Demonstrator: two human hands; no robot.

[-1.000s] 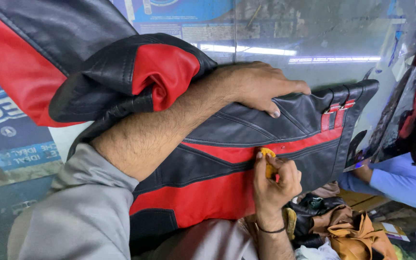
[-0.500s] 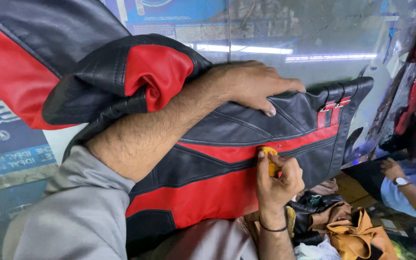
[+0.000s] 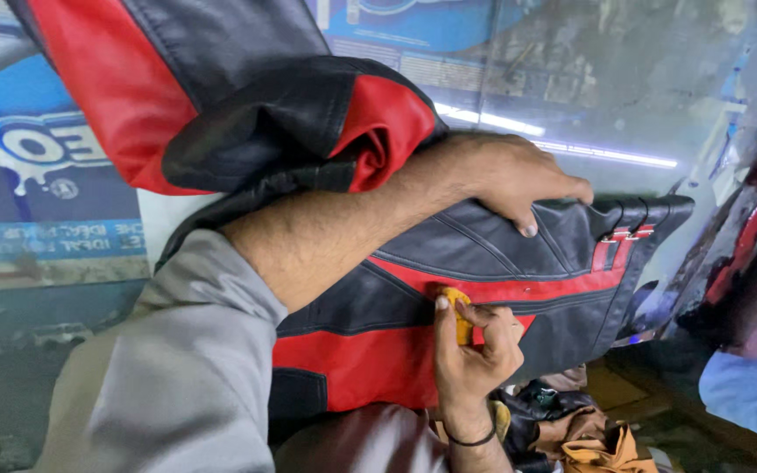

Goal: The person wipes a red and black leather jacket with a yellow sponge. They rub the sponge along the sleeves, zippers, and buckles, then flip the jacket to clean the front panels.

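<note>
Garment: a black and red leather jacket (image 3: 501, 263) lies spread across the middle of the glossy table (image 3: 571, 96), one sleeve bunched far left.
Yellow piece: a small yellow lump (image 3: 461, 314), perhaps wax or sponge, is pressed to the red stripe.
Right hand (image 3: 477, 350): fingers are pinched shut on the yellow piece at the near edge.
Left hand (image 3: 505, 175): lies flat and open, pinning the leather beyond it.
Doing it well: probably best to keep the panel taut and rub short, even strokes.
Hard to tell: the lump's material; the heap of brown scraps (image 3: 589, 438) near right is cut off; a blue sleeve (image 3: 751, 390) is blurred.
</note>
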